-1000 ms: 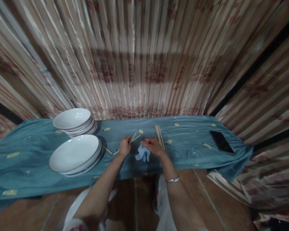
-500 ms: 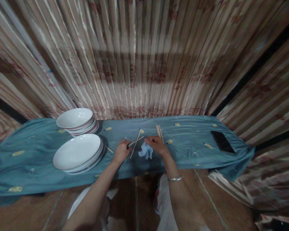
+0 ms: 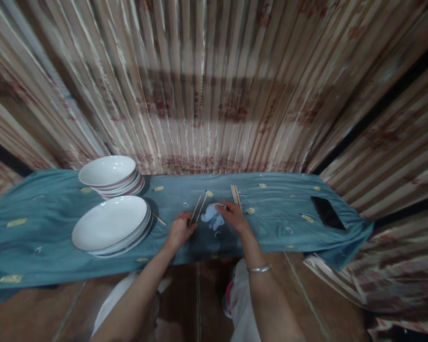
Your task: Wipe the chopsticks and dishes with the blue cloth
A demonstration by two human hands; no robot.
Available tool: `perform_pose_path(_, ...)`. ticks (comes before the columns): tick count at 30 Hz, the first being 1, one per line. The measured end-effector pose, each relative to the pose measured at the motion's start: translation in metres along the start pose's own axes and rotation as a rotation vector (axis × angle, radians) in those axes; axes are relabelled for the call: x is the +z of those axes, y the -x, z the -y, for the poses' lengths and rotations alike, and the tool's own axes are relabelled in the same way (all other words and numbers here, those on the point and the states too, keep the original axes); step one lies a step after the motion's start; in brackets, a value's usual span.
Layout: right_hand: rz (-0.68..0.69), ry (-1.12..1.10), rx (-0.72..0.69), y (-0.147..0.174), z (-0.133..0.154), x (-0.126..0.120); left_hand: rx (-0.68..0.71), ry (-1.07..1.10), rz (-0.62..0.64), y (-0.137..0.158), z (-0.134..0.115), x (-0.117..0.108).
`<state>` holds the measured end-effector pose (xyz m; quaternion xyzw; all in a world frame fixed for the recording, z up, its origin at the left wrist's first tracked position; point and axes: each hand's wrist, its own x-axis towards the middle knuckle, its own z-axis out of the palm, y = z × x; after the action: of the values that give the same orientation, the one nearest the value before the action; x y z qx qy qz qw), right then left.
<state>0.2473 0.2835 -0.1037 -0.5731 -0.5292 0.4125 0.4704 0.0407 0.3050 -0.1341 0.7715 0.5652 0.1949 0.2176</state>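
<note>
My left hand [image 3: 180,230] is closed on a thin wooden chopstick [image 3: 196,209], which points away toward the curtain. Just to its right, a second chopstick [image 3: 202,205] lies at nearly the same slant, its near end close to my fingers. My right hand [image 3: 234,217] pinches a crumpled light-blue cloth [image 3: 213,215] between thumb and fingers, a little right of the two chopsticks. Behind that hand, several chopsticks [image 3: 235,194] lie side by side on the blue tablecloth [image 3: 274,218].
On the left stand a stack of white plates [image 3: 110,223] and, behind it, a stack of white bowls [image 3: 109,172]. One more chopstick [image 3: 160,219] pokes out beside the plates. A black phone [image 3: 327,213] rests at the right end. A pleated curtain [image 3: 207,95] hangs behind the table.
The chopstick in my left hand has swung from pointing right, across the other chopstick, to pointing away. My right hand has lifted the cloth slightly and gathered it up.
</note>
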Motion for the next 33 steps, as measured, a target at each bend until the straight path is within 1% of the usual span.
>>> perform_pose_path(3, 0.031, -0.025, -0.011, 0.002, 0.0, -0.001, 0.027, -0.07, 0.035, 0.0, -0.002, 0.001)
perform_pose_path(7, 0.016, 0.032, -0.029, 0.0, -0.001, 0.001, 0.024, -0.142, 0.096, -0.002, -0.003, -0.001)
perform_pose_path(10, -0.046, 0.08, -0.017, -0.003, -0.004, 0.003, 0.04, -0.167, 0.116, -0.002, -0.004, -0.004)
perform_pose_path(13, -0.122, 0.077, -0.002, -0.006, -0.007, 0.005, 0.015, -0.121, 0.107, -0.003, -0.004, -0.006)
perform_pose_path(15, -0.173, 0.079, 0.005, -0.007, -0.007, 0.004, -0.022, -0.008, 0.076, -0.005, 0.0, -0.006)
perform_pose_path(16, -0.203, 0.095, 0.005, -0.007, -0.007, 0.003, -0.043, 0.091, 0.054, -0.006, 0.002, -0.006)
perform_pose_path(19, -0.271, 0.197, -0.021, -0.005, -0.007, 0.001, -0.146, 0.533, -0.02, -0.013, 0.005, -0.002)
perform_pose_path(21, -0.278, 0.264, -0.043, -0.004, -0.006, 0.001, -0.237, 0.835, -0.049, -0.015, 0.003, 0.001)
perform_pose_path(22, -0.272, 0.293, -0.048, -0.003, -0.006, 0.003, -0.272, 0.957, -0.052, -0.015, 0.0, 0.001)
perform_pose_path(24, -0.247, 0.342, -0.04, -0.003, -0.005, 0.008, -0.314, 1.13, -0.024, -0.013, -0.008, 0.002)
perform_pose_path(27, -0.175, 0.394, -0.012, -0.004, -0.004, 0.017, -0.327, 1.211, 0.016, -0.006, -0.02, 0.0)
perform_pose_path(29, -0.13, 0.37, 0.017, -0.006, -0.003, 0.023, -0.31, 1.219, 0.037, -0.001, -0.025, -0.001)
perform_pose_path(31, -0.098, 0.226, 0.067, -0.006, 0.0, 0.028, -0.29, 1.225, 0.079, 0.002, -0.029, -0.001)
perform_pose_path(33, -0.059, -0.021, 0.122, -0.006, 0.002, 0.032, -0.275, 1.243, 0.129, 0.005, -0.03, -0.001)
